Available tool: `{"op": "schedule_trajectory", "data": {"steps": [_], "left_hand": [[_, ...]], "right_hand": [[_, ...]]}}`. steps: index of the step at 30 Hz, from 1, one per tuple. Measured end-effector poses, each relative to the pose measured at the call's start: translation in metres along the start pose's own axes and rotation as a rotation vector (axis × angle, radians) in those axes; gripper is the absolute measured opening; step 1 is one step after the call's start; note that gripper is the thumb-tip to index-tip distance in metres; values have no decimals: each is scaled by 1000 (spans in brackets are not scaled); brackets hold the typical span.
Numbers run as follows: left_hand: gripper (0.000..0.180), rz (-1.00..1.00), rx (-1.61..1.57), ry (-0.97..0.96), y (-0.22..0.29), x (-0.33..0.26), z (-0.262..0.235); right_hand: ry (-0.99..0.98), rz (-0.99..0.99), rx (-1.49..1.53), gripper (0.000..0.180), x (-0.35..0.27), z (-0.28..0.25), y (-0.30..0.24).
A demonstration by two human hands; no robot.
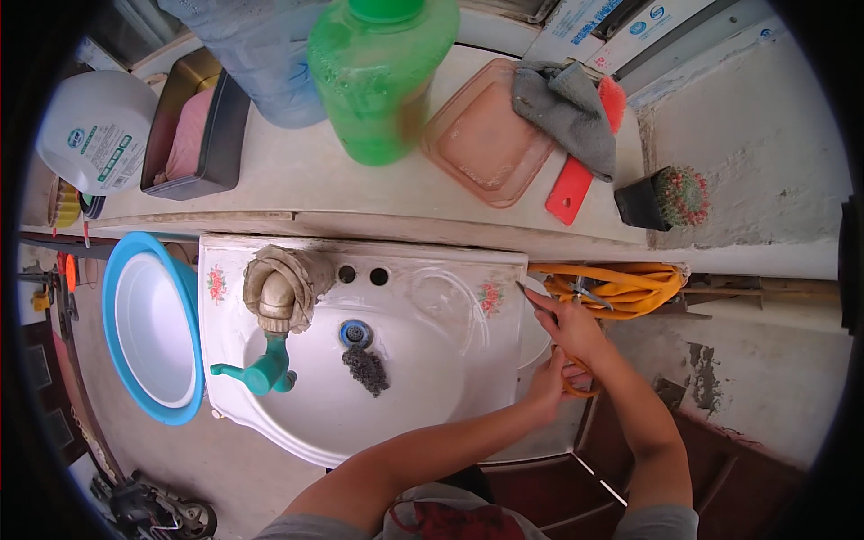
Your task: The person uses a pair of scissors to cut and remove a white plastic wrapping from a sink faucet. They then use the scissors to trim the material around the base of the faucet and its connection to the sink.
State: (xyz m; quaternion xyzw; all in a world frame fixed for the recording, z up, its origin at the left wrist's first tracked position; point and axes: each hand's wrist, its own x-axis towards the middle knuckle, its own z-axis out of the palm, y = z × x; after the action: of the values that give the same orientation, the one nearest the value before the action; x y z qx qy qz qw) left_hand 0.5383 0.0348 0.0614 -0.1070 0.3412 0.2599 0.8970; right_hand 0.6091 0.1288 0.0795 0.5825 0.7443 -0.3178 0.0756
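The orange hose (621, 288) sits coiled right of center, beside the white ceramic sink (360, 360); its loose end loops down behind both hands, mostly hidden. The left hand (546, 382) is clenched around that loop, and the right hand (567, 326) also grips it. A wiry scrubber (366, 369) lies below the drain. The green plastic jug (382, 76) is cut off at the top.

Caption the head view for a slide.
Both hands, left hand and right hand, grip an orange hose beside a white sink.
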Motion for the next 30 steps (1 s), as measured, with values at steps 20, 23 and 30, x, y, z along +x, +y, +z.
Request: {"op": "schedule_trajectory", "data": {"steps": [20, 23, 30], "left_hand": [[49, 90, 201, 105, 1, -11, -56], [50, 78, 204, 170, -1, -21, -51], [49, 75, 215, 111, -5, -12, -62]], "right_hand": [[279, 38, 120, 41, -3, 53, -13], [260, 14, 156, 41, -7, 57, -13], [257, 32, 132, 42, -9, 59, -13]]}}
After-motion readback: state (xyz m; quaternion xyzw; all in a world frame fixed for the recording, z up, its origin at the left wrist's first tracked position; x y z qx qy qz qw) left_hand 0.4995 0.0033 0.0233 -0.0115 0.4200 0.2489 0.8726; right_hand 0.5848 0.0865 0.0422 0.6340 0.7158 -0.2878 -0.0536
